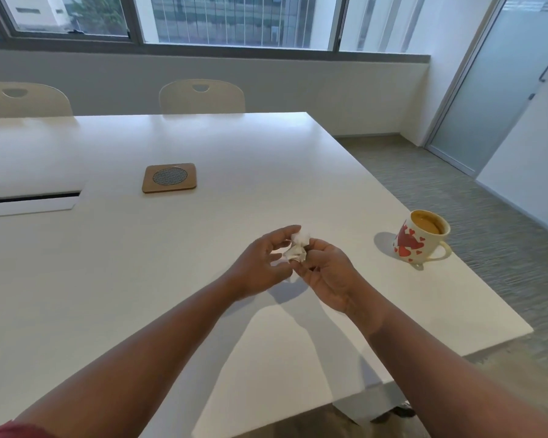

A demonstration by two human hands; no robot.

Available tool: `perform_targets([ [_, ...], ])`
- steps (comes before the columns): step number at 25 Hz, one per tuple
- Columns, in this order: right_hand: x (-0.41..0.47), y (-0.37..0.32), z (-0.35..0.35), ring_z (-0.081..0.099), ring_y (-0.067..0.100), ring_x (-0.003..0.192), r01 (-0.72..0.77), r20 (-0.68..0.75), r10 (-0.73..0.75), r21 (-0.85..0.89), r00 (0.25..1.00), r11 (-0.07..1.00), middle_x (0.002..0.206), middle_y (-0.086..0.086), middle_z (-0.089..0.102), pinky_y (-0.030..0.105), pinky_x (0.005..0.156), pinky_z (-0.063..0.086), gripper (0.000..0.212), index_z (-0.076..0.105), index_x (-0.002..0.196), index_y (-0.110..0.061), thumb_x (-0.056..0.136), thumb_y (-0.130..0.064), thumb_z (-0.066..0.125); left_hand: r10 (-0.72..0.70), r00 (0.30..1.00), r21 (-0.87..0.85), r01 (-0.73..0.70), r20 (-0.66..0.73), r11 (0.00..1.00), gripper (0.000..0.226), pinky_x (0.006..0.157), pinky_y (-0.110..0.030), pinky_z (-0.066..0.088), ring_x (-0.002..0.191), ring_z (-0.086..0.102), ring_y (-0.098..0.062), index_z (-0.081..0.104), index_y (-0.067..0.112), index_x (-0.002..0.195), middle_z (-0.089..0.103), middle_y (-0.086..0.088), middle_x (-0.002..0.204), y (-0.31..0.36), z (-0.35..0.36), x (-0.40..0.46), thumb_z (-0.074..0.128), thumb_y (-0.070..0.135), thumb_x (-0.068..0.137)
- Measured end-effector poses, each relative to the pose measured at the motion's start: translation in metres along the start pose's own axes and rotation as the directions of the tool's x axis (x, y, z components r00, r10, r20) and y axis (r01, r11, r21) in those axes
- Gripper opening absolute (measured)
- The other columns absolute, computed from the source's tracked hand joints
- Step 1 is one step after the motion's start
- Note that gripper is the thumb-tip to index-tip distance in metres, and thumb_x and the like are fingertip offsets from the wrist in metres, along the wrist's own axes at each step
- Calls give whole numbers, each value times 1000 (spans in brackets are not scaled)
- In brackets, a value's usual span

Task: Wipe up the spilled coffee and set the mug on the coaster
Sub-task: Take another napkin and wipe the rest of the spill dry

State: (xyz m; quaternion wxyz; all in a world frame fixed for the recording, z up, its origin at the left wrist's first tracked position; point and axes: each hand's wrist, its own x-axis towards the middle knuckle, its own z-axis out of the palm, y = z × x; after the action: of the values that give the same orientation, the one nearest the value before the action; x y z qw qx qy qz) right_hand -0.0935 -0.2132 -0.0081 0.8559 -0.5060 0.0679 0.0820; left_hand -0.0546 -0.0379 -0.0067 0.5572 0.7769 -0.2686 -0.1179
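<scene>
While both hands met above the middle of the worktop, a small crumpled wad of white tissue [295, 249] sat between them. The right hand [326, 275] had the firmer grip, its fingers curled round the lower part of the wad, palm turned upward. The left hand [261, 265] closed on the wad from the other side, its index finger reaching over the top and its thumb below, the remaining fingers loosely bent. Both forearms were bare, and a scrap of red sleeve [10, 430] showed at the lower left corner.

Off to the right of the hands, near the edge of the wide white worktop [140, 279], stood a cream ceramic mug printed with red hearts [423, 240]. It was upright, its handle pointing toward the near right, and was filled almost to the rim with light brown coffee. Well apart from it, farther back and to the left, lay a square brown wooden coaster with a round woven grey centre [169, 178], flat and bare. Behind the worktop stood two pale chairs [202, 97] beneath a row of windows [234, 20].
</scene>
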Motion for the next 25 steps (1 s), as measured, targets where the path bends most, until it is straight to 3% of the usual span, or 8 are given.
perform_targets([
  [3, -13, -11, -9, 73, 20, 92, 50, 34, -49, -30, 998, 998, 98, 13, 76, 26, 84, 58, 20, 80, 98, -4, 90, 5, 64, 107, 994, 89, -106, -13, 990, 51, 109, -35, 52, 126, 62, -13, 62, 20, 139, 63, 2, 136, 2, 11, 7, 73, 8, 91],
  [9, -33, -25, -30, 71, 24, 93, 100, -122, -108, -69, 987, 993, 101, 17, 72, 30, 85, 58, 13, 70, 106, 1, 96, -5, 66, 179, 984, 40, -179, 5, 983, 16, 94, -28, 59, 106, 71, -12, 80, 18, 110, 66, 4, 118, 18, 33, 26, 74, 18, 95],
  [13, -50, -38, -52, 70, 26, 94, 88, -229, -130, -186, 965, 979, 105, 17, 74, 35, 85, 59, 24, 68, 116, -2, 95, -13, 69, 115, 993, 53, -115, 1, 992, 8, 79, -40, 60, 83, 71, -19, 81, 22, 91, 72, 3, 96, 32, 56, 39, 74, 18, 93],
  [16, -58, -46, -70, 71, 33, 101, 104, -242, -167, -253, 956, 962, 111, 23, 73, 43, 96, 58, 22, 71, 114, -4, 95, -16, 69, 6, 1000, -77, -8, -17, 997, 7, 72, -40, 57, 72, 69, -21, 78, 22, 87, 76, -2, 80, 41, 77, 47, 75, 15, 87],
  [20, -69, -57, -101, 70, 39, 110, 157, -144, -223, -370, 964, 916, 113, 22, 74, 52, 102, 54, 23, 73, 114, -5, 94, -16, 71, -112, 992, -217, 98, -53, 971, 8, 73, -44, 58, 71, 61, -22, 73, 14, 81, 64, -8, 75, 53, 110, 56, 77, 17, 75],
  [23, -86, -84, -143, 71, 32, 110, 174, 46, -170, -404, 984, 898, 116, 17, 75, 38, 96, 56, 36, 74, 118, -10, 82, -14, 81, -137, 987, -205, 117, -82, 972, 5, 75, -46, 62, 73, 64, -22, 73, 16, 79, 67, -5, 76, 71, 147, 67, 78, 17, 77],
  [25, -97, -107, -177, 74, 27, 100, 163, 43, -160, -431, 986, 888, 109, 15, 77, 33, 89, 57, 37, 77, 111, -13, 74, -8, 85, -84, 992, -133, 72, -90, 989, 6, 73, -42, 61, 75, 68, -21, 75, 20, 82, 72, 0, 80, 85, 179, 76, 77, 15, 85],
])
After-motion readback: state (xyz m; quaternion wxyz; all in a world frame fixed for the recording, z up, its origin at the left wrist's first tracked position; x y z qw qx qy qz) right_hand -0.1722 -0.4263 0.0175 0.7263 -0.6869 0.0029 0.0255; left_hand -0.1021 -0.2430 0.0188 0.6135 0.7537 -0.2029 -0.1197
